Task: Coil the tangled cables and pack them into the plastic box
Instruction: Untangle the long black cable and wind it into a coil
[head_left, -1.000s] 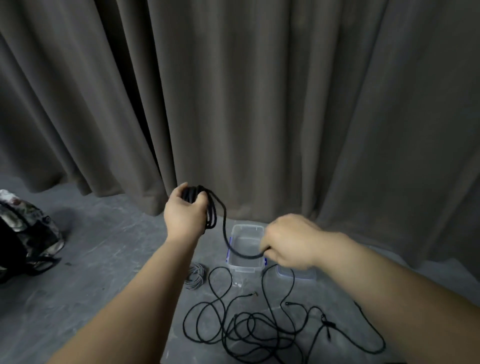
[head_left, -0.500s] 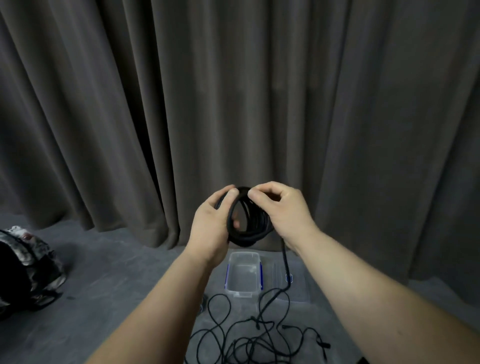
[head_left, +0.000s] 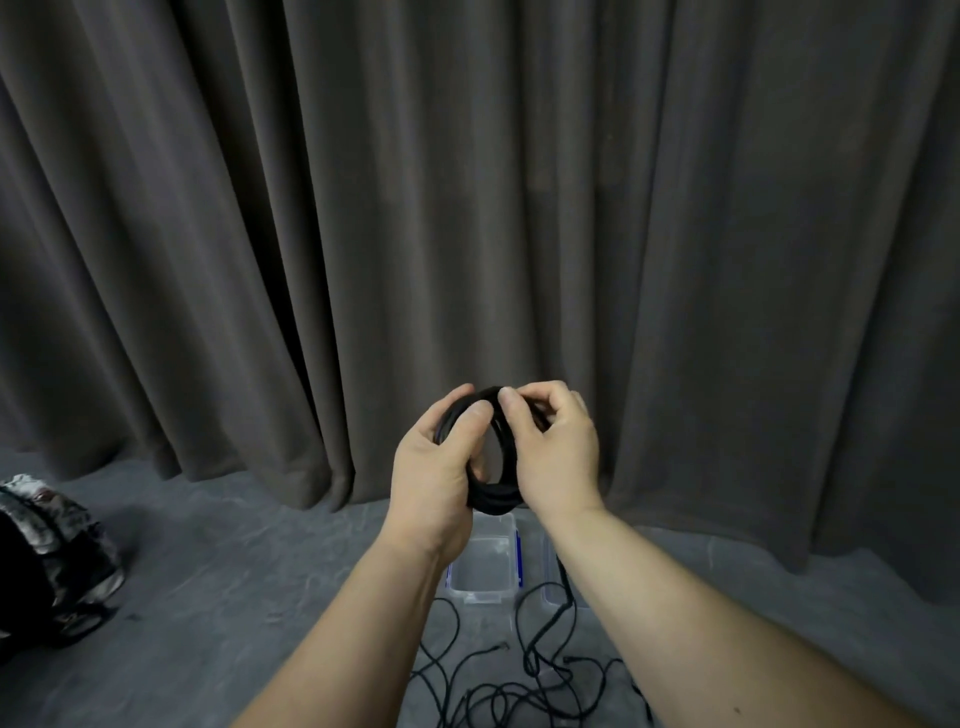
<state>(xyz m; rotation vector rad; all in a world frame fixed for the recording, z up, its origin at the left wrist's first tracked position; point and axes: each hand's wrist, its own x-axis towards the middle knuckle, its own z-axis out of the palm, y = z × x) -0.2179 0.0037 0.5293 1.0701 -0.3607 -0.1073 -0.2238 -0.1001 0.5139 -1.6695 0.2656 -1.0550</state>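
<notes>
Grey-brown curtain (head_left: 467, 208) folds fill the whole background and fall to a mottled grey floor (head_left: 234, 571). At the far left edge a dark bag (head_left: 47, 561) with a patterned top sits on that floor, well apart from everything else. Moving toward the middle, the left hand (head_left: 431, 483) is raised in front of the curtain, its fingers (head_left: 475, 415) curled round the left side of a black cable coil (head_left: 493, 493), thumb on the near face and fingertips over the upper rim. The coil is a thick ring of several turns, held upright in the air between both hands, with the curtain visible through its centre. Directly below it, on the floor, stands the clear plastic box (head_left: 483, 571) with blue latches, open, partly hidden by the left wrist; nothing can be made out inside it. Nearer the camera, loose black cable (head_left: 519, 686) lies tangled in loops across the floor, with small plug ends showing. To the right of the coil, the right hand (head_left: 558, 452) grips its right side, fingers bent over the top of the ring and pinching the strands. A single strand runs down behind the right forearm toward the tangle. Just right of the box lies a clear lid (head_left: 550, 571), mostly covered by the right arm.
</notes>
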